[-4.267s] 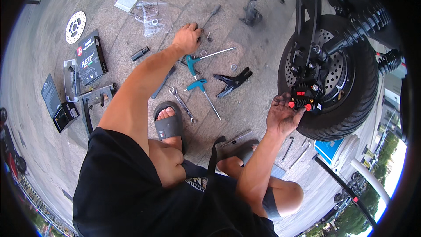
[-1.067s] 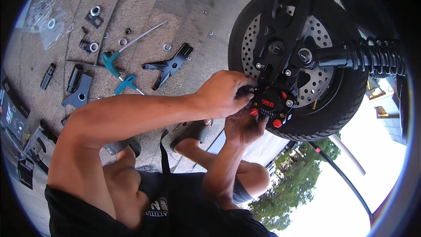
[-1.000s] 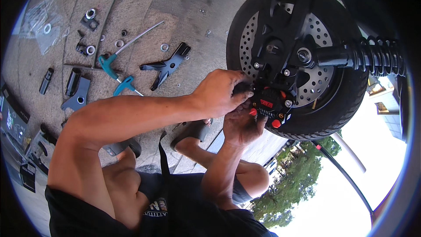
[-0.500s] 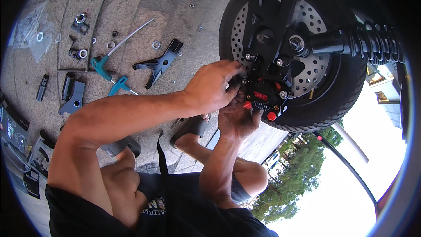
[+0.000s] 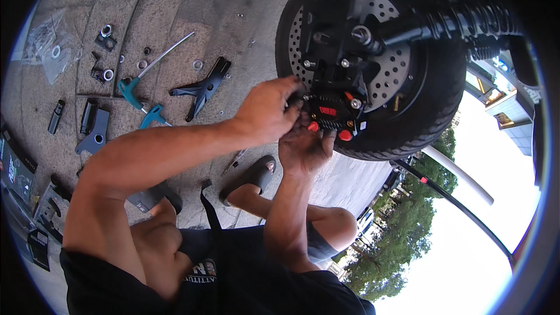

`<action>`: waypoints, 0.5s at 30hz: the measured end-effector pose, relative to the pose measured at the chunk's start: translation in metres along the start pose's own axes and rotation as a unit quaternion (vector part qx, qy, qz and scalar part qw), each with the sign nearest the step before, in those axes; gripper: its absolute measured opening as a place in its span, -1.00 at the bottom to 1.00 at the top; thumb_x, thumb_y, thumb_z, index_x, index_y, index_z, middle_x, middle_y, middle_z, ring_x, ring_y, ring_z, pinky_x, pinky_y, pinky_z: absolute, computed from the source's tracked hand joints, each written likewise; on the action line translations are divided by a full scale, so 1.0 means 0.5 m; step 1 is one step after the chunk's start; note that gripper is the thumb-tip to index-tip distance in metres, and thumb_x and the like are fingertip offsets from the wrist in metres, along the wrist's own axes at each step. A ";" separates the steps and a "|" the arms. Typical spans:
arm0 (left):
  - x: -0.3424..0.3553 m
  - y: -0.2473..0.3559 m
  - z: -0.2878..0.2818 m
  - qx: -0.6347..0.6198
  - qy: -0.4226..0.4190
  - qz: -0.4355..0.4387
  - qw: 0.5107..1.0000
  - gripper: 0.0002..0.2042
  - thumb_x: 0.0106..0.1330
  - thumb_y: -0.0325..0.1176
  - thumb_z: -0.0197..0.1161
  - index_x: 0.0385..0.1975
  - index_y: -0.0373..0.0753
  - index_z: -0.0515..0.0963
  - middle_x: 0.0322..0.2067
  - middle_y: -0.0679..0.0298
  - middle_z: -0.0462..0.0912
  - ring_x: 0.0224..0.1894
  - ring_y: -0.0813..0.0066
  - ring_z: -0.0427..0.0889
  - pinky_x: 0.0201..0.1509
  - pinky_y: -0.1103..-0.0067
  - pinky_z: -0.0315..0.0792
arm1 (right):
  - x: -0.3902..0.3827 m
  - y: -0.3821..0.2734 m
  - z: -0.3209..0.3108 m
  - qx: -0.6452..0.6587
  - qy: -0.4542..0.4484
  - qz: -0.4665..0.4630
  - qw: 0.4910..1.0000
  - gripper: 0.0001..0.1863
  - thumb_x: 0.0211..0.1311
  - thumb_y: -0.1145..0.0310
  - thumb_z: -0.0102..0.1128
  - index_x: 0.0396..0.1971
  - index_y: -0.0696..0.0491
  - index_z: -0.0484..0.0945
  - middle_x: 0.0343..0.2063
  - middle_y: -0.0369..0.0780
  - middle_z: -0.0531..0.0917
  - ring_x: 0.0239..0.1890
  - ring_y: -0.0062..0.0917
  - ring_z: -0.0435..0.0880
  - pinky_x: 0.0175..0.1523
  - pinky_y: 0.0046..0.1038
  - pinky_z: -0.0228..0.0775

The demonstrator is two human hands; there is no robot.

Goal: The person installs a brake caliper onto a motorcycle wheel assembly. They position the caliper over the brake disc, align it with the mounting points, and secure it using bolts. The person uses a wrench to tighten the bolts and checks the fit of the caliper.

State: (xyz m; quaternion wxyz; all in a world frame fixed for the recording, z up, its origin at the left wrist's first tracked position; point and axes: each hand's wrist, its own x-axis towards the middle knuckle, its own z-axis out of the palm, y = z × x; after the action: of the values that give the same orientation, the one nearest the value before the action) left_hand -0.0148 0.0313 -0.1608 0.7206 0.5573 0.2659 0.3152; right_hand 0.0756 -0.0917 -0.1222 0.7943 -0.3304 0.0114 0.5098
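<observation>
A black brake caliper [image 5: 344, 118] with a red label and red caps sits at the lower edge of a perforated brake disc [image 5: 389, 76] on a wheel. My right hand [image 5: 303, 150] supports it from below, its thumb by a red cap and its blackened fingers partly hidden behind the caliper. Coming in from the left, my left hand [image 5: 261, 112] has its fingertips pinched together at the caliper's left side, next to a bolt. Whatever lies between those fingertips is hidden. Above the caliper, silver bolts [image 5: 345, 63] stand in a black bracket.
Teal-handled hex keys [image 5: 129, 90], a black forked bracket [image 5: 201, 88], a grey bracket [image 5: 97, 134] and several loose rings lie on the paving to the left. A plastic bag [image 5: 49, 46] lies beyond. A black spring shock absorber [image 5: 449, 26] juts out right of the wheel.
The wheel and caliper now appear farther left and higher in the picture, as the view has shifted. Both hands stay at the caliper, with little change in their grip.
</observation>
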 end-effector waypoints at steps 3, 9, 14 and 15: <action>0.004 0.002 0.000 -0.017 0.001 -0.048 0.999 -0.72 0.18 -0.29 0.24 -0.25 -0.40 0.52 -0.33 -0.10 0.61 -0.28 -0.03 0.63 -0.20 0.32 0.47 | 0.004 0.001 0.001 -0.027 0.020 -0.003 0.999 -0.41 0.10 0.11 0.25 0.11 0.07 0.42 -0.04 -0.14 0.60 0.08 -0.35 0.52 0.24 -0.27 0.26; 0.017 0.009 0.016 0.029 0.111 0.050 0.992 -0.65 0.28 -0.11 0.14 -0.30 -0.35 0.58 -0.40 -0.04 0.65 -0.27 -0.01 0.65 -0.16 0.31 0.49 | 0.008 0.005 0.006 -0.027 0.025 -0.013 0.999 -0.46 0.07 0.10 0.30 0.05 0.02 0.48 -0.07 -0.22 0.61 -0.01 -0.45 0.56 0.19 -0.32 0.30; 0.009 0.021 0.004 0.069 -0.076 -0.107 0.989 -0.66 0.33 -0.14 0.08 -0.30 -0.37 0.55 -0.44 -0.08 0.62 -0.34 0.05 0.64 -0.20 0.27 0.48 | 0.004 -0.003 0.013 -0.128 0.042 -0.055 0.989 -0.53 0.16 0.11 0.23 0.02 0.03 0.49 -0.11 -0.24 0.63 -0.05 -0.47 0.57 0.12 -0.42 0.35; 0.004 0.028 0.007 0.072 -0.045 -0.087 0.993 -0.72 0.27 -0.24 0.12 -0.26 -0.38 0.54 -0.39 -0.11 0.62 -0.31 0.01 0.64 -0.17 0.25 0.48 | 0.001 -0.005 0.017 -0.131 0.025 -0.035 0.990 -0.54 0.18 0.11 0.22 0.01 0.05 0.49 -0.12 -0.24 0.63 -0.05 -0.47 0.57 0.11 -0.43 0.35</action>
State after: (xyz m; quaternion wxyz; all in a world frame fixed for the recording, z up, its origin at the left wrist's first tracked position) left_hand -0.0130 0.0332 -0.1465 0.7146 0.5963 0.3022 0.2061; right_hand 0.0754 -0.0874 -0.1144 0.7612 -0.4442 -0.0468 0.4702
